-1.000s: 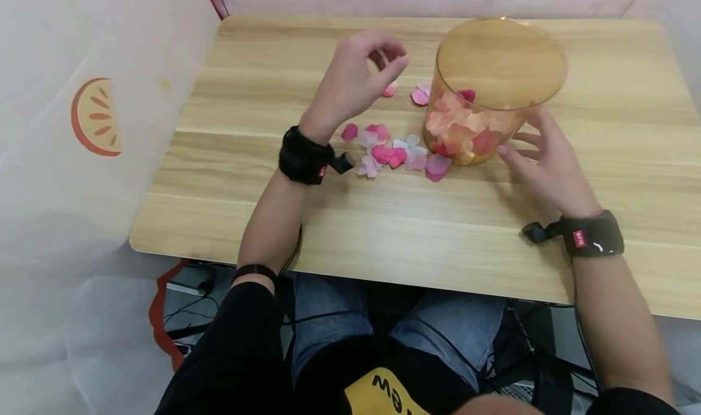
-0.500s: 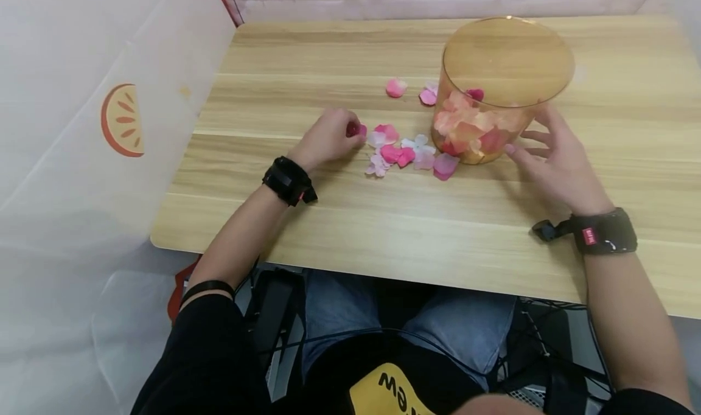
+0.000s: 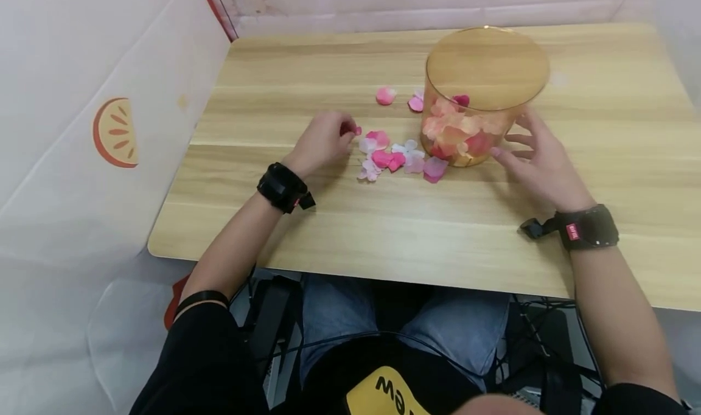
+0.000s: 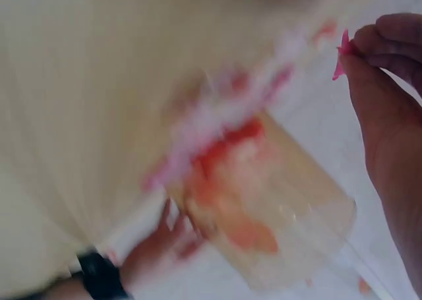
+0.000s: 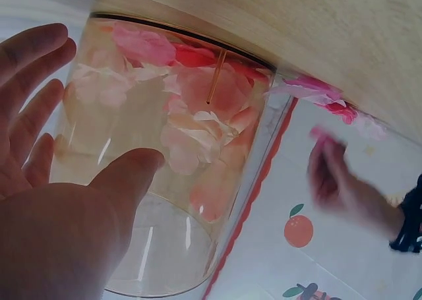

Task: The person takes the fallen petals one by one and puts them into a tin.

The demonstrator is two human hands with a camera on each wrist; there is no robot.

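Note:
An amber see-through jar (image 3: 484,92) stands on the wooden table (image 3: 383,232), with pink and peach petals (image 3: 457,132) in its bottom. Loose petals (image 3: 394,156) lie on the table just left of it. My left hand (image 3: 323,141) pinches a dark pink petal (image 3: 356,130) at the left end of that scatter; the pinch also shows in the left wrist view, petal (image 4: 343,53) between fingertips. My right hand (image 3: 533,156) sits beside the jar's right side, fingers spread and straight, thumb (image 5: 128,175) close to the jar wall (image 5: 178,168).
Two more petals (image 3: 386,95) lie farther back, left of the jar. A white wall panel with an orange-slice print (image 3: 115,132) borders the table's left side. The table's front edge runs above my lap.
My left hand came down from above the table to the petal scatter and now pinches a dark pink petal, lifting it slightly. The right hand stays beside the jar.

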